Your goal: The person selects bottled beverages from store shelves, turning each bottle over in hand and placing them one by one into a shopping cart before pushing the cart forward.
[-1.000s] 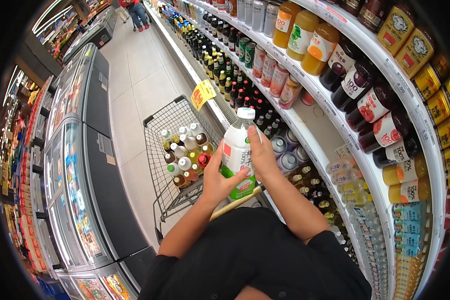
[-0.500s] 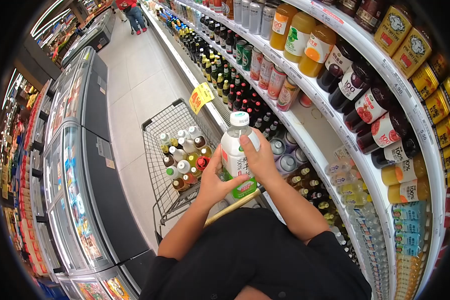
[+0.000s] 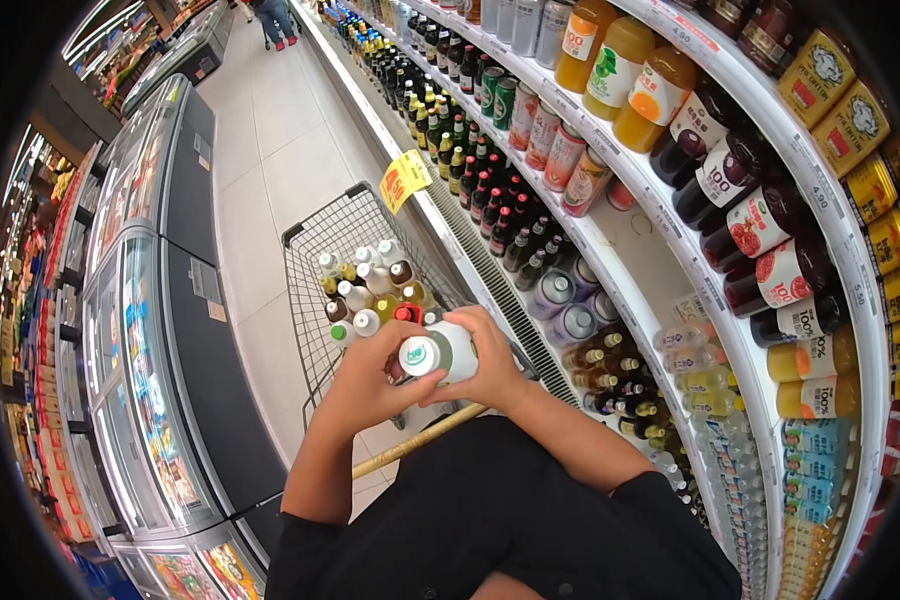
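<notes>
Between my two hands is a white-labelled drink bottle (image 3: 453, 352), tipped so that its white cap with green print points up at me. My left hand (image 3: 368, 378) curls around the cap end, its thumb just under the cap. From the other side my right hand (image 3: 492, 368) wraps the label. Both hands are closed on the bottle, and its lower part is hidden. Just beyond them stands a wire shopping cart (image 3: 305, 232), with several capped bottles (image 3: 368, 290) grouped in its basket. The cart's yellowish handle (image 3: 420, 440) runs below my wrists.
Shelves on my right carry juice bottles (image 3: 660, 95), drink cans (image 3: 565, 150) and dark beer bottles (image 3: 490, 200). A yellow price tag (image 3: 405, 180) sticks out beside the cart. Glass-topped freezers (image 3: 160, 350) line the left. Far down the aisle stands a person (image 3: 273, 22).
The bottle has gone from upright to tilted, cap toward me, and has moved lower and left. Both hands have shifted their hold around it.
</notes>
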A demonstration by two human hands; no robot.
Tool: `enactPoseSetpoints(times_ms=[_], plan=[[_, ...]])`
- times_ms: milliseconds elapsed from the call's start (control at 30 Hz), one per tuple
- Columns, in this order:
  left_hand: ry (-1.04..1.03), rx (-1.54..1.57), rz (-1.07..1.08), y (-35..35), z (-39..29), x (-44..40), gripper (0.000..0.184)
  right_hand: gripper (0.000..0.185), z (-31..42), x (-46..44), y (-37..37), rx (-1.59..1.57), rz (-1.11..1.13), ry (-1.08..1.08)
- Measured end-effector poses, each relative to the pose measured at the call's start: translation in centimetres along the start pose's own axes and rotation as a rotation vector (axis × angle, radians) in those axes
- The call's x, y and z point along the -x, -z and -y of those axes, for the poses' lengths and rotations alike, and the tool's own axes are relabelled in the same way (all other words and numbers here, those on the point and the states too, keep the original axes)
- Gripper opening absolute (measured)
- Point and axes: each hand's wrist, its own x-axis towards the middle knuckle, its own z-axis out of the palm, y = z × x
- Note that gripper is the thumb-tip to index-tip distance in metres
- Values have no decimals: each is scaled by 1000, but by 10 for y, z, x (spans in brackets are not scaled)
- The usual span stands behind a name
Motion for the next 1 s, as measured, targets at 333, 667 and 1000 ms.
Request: enactPoseSetpoints(times_ms=[333, 667, 1000], plan=[[-101, -170, 87, 24, 35, -13, 39, 112, -13, 7, -36, -4, 97, -92], [-168, -121, 93, 73, 119, -63, 34, 97, -34, 15, -50, 233, 242, -208], [23, -257, -308, 141, 291, -147, 31, 37, -57, 93, -33, 512, 404, -451]])
